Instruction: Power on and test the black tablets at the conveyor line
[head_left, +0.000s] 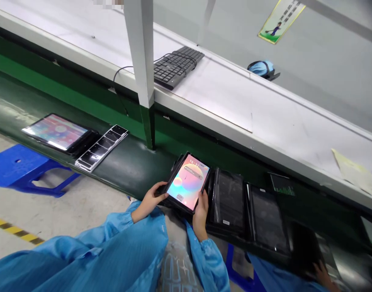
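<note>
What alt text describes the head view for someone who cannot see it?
The left hand and right hand, in blue sleeves, hold a black-framed tablet showing a pastel lock screen. Dark-screened tablets lie beside it on a dark green ledge, below a black keyboard on a white bench.

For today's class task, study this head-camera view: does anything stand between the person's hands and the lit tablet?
Nothing visible stands in the way. The left hand and the right hand both rest directly on the edges of the lit tablet, with no object between them and it.
</note>
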The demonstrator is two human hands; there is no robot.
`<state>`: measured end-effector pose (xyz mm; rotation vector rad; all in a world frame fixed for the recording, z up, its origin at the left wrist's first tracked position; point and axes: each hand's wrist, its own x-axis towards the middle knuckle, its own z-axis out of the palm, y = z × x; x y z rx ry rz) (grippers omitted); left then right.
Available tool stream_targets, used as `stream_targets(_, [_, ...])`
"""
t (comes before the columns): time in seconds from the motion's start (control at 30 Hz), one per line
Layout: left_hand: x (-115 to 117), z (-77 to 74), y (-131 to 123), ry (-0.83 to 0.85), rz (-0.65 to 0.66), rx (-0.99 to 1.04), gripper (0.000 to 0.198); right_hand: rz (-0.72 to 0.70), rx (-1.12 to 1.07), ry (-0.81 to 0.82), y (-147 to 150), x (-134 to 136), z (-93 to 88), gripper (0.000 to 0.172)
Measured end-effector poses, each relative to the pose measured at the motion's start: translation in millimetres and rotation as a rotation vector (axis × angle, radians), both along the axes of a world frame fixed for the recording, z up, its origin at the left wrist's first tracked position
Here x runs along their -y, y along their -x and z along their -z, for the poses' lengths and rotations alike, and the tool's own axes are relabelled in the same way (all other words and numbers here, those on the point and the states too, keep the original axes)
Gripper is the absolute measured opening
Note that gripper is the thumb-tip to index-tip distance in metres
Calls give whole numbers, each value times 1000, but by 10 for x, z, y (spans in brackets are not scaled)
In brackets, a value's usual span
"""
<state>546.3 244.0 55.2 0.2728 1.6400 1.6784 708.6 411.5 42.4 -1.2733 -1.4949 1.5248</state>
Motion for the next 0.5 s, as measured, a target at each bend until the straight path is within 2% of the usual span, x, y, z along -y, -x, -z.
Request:
stream_targets(0.13, [35,78,-1,12,8,6,80,57,-12,38,8,19,-18,93])
stream_targets(0.37, [55,148,-34,-23,-17,-43,70,93,-58,93,87,97,-51,91])
stream_targets(0.5, [64,143,-61,-23,16,-58,69,79,-70,98,99,94,-45,93])
